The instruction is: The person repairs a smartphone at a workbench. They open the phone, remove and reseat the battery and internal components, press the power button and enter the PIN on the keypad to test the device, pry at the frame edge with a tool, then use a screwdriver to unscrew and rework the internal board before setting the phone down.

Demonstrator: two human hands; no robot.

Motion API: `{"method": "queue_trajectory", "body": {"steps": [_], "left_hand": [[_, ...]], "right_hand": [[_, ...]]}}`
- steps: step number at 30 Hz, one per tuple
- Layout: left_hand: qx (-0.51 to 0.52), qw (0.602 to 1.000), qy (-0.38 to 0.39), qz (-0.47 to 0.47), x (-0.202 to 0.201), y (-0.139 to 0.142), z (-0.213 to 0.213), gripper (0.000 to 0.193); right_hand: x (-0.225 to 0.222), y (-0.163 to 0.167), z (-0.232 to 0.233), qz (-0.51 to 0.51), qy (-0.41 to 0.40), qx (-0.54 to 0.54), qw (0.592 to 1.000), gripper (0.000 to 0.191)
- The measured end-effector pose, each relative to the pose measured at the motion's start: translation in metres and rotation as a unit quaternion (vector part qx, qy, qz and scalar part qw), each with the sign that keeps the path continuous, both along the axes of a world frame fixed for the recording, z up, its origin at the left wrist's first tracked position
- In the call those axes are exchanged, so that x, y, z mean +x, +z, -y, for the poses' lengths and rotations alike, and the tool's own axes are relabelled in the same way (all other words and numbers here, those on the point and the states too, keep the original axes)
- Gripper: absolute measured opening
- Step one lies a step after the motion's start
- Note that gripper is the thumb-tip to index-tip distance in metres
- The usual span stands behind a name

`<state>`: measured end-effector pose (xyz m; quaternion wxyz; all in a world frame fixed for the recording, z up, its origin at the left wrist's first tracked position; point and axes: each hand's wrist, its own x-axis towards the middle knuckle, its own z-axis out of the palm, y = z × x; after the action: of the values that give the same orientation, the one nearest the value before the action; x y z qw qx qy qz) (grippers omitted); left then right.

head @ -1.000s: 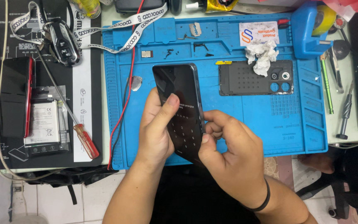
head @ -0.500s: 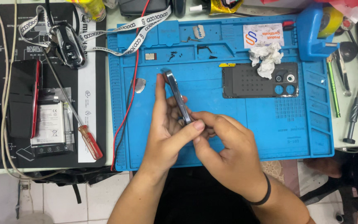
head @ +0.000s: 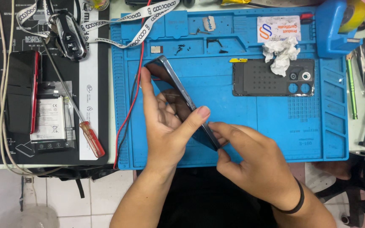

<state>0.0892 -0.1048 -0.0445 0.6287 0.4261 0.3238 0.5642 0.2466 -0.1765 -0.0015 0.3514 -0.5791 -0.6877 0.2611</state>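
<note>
White card with orange-blue logo (head: 279,28) top of blue mat (head: 250,139); dark phone screen (head: 172,90) mid-mat.

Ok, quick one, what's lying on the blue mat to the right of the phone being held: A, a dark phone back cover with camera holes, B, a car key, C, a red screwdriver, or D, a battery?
A: the dark back cover with round camera holes lies flat on the blue mat, right of the phone held by the left hand and right hand.
</note>
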Motion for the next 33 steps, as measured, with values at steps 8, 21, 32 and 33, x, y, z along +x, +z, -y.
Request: {"method": "queue_trajectory", "body": {"steps": [8,21,32,33], "left_hand": [[0.006,1.0,-0.019,0.007,0.003,-0.003,0.003,0.123],[0.029,0.994,-0.102,0.017,-0.008,-0.011,0.002,0.128],[0.039,0.994,-0.101,0.001,-0.009,-0.015,0.001,0.129],[0.043,0.994,-0.101,-0.002,-0.008,-0.015,0.001,0.129]], "right_hand": [[-0.007,-0.011,0.008,0.052,-0.016,0.031,0.998,0.051],[-0.015,-0.022,0.012,0.034,-0.061,0.059,0.996,0.04],[-0.021,-0.017,0.015,0.016,-0.088,0.012,0.996,0.043],[-0.022,-0.017,0.015,0.015,-0.09,0.015,0.996,0.042]]}}
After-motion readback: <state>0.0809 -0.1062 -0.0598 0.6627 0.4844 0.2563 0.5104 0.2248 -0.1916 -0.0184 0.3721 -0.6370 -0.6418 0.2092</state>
